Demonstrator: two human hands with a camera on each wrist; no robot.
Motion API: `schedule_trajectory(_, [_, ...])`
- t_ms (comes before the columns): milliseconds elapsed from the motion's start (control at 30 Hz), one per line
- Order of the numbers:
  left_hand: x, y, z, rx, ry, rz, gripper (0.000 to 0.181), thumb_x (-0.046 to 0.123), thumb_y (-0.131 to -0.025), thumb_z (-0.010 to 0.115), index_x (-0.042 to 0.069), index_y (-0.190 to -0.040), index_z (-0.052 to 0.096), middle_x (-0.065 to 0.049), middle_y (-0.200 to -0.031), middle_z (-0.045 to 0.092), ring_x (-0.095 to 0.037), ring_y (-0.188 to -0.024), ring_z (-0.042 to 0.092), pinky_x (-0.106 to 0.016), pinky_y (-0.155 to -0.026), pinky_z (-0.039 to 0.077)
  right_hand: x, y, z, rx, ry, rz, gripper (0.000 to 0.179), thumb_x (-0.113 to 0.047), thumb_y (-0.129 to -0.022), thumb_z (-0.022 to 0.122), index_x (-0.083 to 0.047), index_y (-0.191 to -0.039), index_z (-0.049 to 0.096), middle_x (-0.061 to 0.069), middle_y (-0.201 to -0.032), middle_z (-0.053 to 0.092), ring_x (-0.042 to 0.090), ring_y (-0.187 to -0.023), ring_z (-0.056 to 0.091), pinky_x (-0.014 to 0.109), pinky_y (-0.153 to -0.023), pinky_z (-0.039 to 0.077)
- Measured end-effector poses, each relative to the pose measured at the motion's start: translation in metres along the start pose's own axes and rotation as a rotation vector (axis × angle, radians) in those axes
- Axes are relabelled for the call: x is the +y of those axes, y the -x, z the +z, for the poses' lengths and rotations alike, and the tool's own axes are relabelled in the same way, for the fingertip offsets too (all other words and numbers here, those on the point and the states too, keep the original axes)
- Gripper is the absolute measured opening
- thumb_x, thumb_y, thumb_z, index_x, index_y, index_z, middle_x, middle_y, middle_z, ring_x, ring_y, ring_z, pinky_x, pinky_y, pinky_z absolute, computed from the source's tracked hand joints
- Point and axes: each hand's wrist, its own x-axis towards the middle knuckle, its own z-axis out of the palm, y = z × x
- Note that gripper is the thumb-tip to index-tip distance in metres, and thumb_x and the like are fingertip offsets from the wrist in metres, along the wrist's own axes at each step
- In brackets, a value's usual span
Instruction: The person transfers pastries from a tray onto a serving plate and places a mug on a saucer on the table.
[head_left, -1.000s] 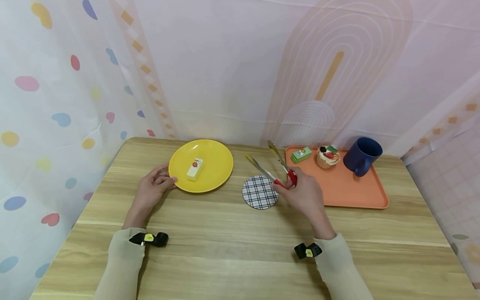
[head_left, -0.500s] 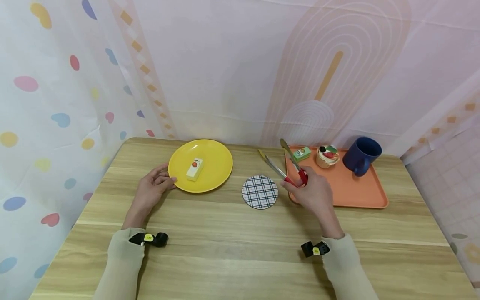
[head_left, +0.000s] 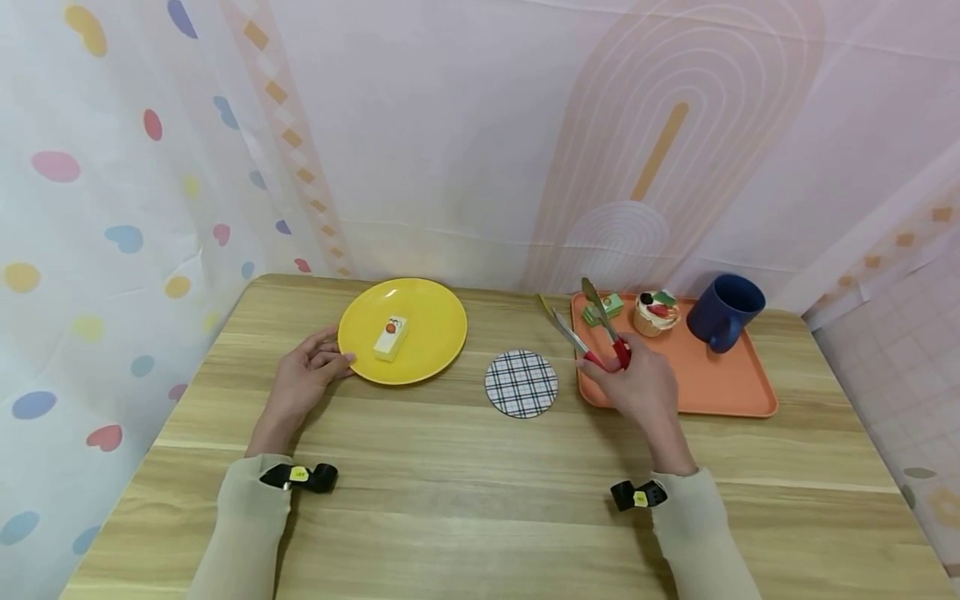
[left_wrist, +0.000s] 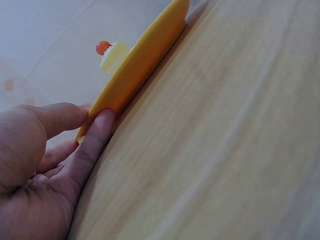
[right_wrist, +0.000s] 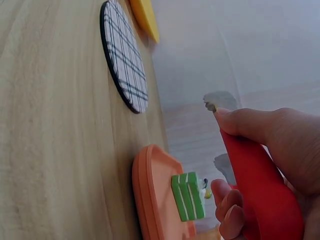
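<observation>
My left hand pinches the near-left rim of the yellow plate, thumb and fingers at its edge in the left wrist view. A yellow cake slice with a red topping lies on that plate. My right hand grips the red handles of the tongs. Their arms are spread, with nothing between the tips. The tongs reach over the left end of the orange tray, close to a green layered cake slice, partly hidden behind one tong arm in the head view.
A cupcake with fruit and a dark blue mug stand on the tray, right of the green slice. Between plate and tray lies a round plaid coaster. A patterned cloth hangs behind the wooden table.
My right hand has carried the spread tongs rightward, from above the coaster to the tray's left end by the green cake slice. The left hand and the plate stay put.
</observation>
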Motion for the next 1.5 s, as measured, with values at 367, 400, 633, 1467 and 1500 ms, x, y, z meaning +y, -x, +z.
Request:
schedule_trajectory(367, [0.000, 0.000, 0.000, 0.001, 0.004, -0.011, 0.069, 0.026, -0.099, 0.070, 0.012, -0.159, 0.038, 0.006, -0.109, 0.064, 0.003, -0.091, 0.068, -0.019, -0.084, 0.063, 0.008, 0.000, -0.005, 0.027, -0.012, 0.039, 0.072, -0.058, -0.085, 0.078, -0.001, -0.125, 0.060, 0.008, -0.079, 0.060, 0.028, -0.073, 0.056, 0.029, -0.055, 0.035])
schedule_trajectory(400, [0.000, 0.000, 0.000, 0.001, 0.006, -0.011, 0.069, 0.026, -0.099, 0.070, 0.013, -0.159, 0.038, 0.006, -0.109, 0.064, 0.003, -0.091, 0.068, -0.019, -0.084, 0.063, 0.008, 0.000, -0.005, 0.030, -0.012, 0.038, 0.070, -0.058, -0.085, 0.077, -0.001, -0.122, 0.060, 0.009, -0.078, 0.059, 0.028, -0.072, 0.055, 0.029, -0.054, 0.034])
schedule_trajectory(633, [0.000, 0.000, 0.000, -0.002, 0.014, -0.010, 0.069, 0.024, -0.099, 0.070, 0.013, -0.159, 0.038, 0.005, -0.108, 0.064, 0.002, -0.090, 0.069, -0.020, -0.084, 0.063, 0.014, 0.001, -0.012, 0.045, -0.025, 0.041, 0.078, -0.060, -0.085, 0.076, 0.000, -0.131, 0.058, 0.011, -0.087, 0.070, 0.029, -0.080, 0.061, 0.029, -0.058, 0.038])
schedule_trajectory(1467, [0.001, 0.000, 0.000, 0.005, -0.012, -0.013, 0.068, 0.025, -0.100, 0.070, 0.012, -0.159, 0.038, 0.006, -0.108, 0.063, 0.003, -0.090, 0.068, -0.018, -0.083, 0.063, 0.049, 0.004, -0.041, 0.071, -0.027, 0.126, 0.091, -0.067, -0.086, 0.070, 0.003, -0.140, 0.051, 0.015, -0.099, 0.072, 0.033, -0.092, 0.063, 0.029, -0.062, 0.041])
schedule_trajectory(1500, [0.001, 0.000, 0.000, 0.005, -0.012, -0.015, 0.068, 0.025, -0.100, 0.069, 0.012, -0.159, 0.038, 0.006, -0.109, 0.064, 0.003, -0.090, 0.068, -0.018, -0.083, 0.063, 0.050, 0.004, -0.041, 0.070, -0.027, 0.130, 0.091, -0.067, -0.086, 0.070, 0.003, -0.140, 0.051, 0.016, -0.099, 0.072, 0.033, -0.092, 0.062, 0.029, -0.062, 0.041])
